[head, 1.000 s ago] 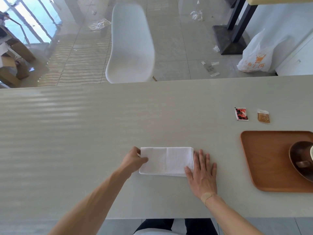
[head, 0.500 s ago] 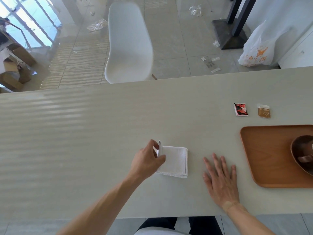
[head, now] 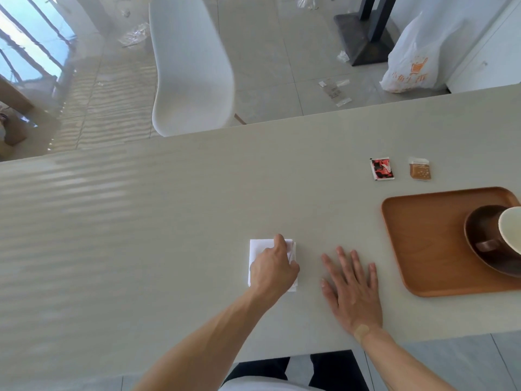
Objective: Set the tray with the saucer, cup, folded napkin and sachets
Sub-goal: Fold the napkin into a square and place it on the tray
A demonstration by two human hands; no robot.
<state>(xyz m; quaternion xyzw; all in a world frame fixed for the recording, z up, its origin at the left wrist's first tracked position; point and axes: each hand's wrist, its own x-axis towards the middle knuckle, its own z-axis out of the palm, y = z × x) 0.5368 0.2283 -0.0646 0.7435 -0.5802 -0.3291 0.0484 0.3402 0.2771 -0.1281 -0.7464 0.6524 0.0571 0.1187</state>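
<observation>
A white folded napkin (head: pixel 258 251) lies on the table in front of me. My left hand (head: pixel 272 268) rests on top of it, fingers curled over its right edge, and hides most of it. My right hand (head: pixel 352 287) lies flat on the table just right of the napkin, fingers spread and holding nothing. At the right, a wooden tray (head: pixel 420 249) carries a dark brown saucer (head: pixel 479 227) with a brown cup (head: pixel 510 231), white inside, standing on it. Beyond the tray, a red sachet (head: pixel 381 168) and a brown sachet (head: pixel 420 172) lie on the table.
A white chair (head: pixel 191 66) stands across the table. On the floor at the back right are a white plastic bag (head: pixel 414 63), a black table base (head: pixel 363 38) and scattered scraps. The table's near edge runs just below my right wrist.
My left hand has folded the napkin over to the right, leaving it narrower, and now rests on it. My right hand has let go of the napkin and lies flat beside it.
</observation>
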